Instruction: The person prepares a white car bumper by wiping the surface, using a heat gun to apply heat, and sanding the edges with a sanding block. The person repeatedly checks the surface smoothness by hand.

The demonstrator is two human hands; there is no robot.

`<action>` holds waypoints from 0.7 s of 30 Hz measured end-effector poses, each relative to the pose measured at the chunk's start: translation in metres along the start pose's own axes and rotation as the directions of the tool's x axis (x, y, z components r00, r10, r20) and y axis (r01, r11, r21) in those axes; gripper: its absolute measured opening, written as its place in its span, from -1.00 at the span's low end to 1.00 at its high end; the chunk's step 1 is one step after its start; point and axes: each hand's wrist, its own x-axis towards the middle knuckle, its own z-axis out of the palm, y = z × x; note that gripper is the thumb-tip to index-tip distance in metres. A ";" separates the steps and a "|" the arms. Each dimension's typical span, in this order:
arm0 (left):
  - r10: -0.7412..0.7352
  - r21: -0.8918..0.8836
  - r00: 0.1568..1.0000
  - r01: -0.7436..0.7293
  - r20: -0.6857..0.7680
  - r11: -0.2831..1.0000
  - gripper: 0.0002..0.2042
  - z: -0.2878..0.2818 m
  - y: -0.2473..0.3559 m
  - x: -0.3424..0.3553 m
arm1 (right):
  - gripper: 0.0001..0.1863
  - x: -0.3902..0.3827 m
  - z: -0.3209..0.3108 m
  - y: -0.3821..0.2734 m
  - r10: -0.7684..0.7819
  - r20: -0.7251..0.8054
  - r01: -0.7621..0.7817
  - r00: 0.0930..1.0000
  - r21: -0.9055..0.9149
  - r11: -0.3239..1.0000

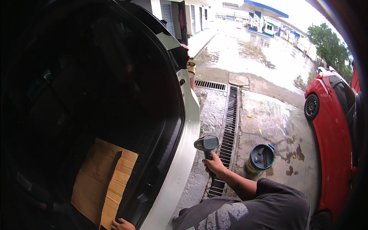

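One right hand (216, 166): grasping pistol-shaped tool (207, 143)
Left hand (123, 225): at cardboard (96, 172) (grip unclear)
Boot (172, 132): cardboard already in; remainder unclear

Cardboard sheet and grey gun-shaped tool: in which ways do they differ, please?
The cardboard sheet is brown and flat, with a folded strip; the gun-shaped tool is grey, with a bulky head. The sheet lies inside the white car; the tool is held up outside it. The sheet looks larger than the tool. Both are being touched by the same person.
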 end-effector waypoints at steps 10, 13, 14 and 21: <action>-0.036 -0.024 0.990 0.040 0.138 0.999 -0.50 0.084 -0.035 0.009 | -0.77 0.036 -0.025 0.016 -0.050 -0.079 0.050 0.996 0.008 0.999; -0.077 -0.003 0.986 0.078 0.145 0.997 -0.49 0.082 -0.035 0.008 | -0.76 0.029 -0.011 -0.011 -0.015 -0.042 0.017 0.999 0.026 1.000; -0.088 -0.003 0.986 0.089 0.143 0.996 -0.48 0.081 -0.038 0.008 | -0.76 0.029 -0.007 -0.011 -0.005 -0.044 0.007 0.999 0.053 0.999; -0.083 -0.005 0.994 0.084 0.075 0.996 -0.53 0.050 -0.039 0.016 | -0.86 0.035 0.020 -0.007 -0.069 0.042 0.069 0.997 0.005 0.998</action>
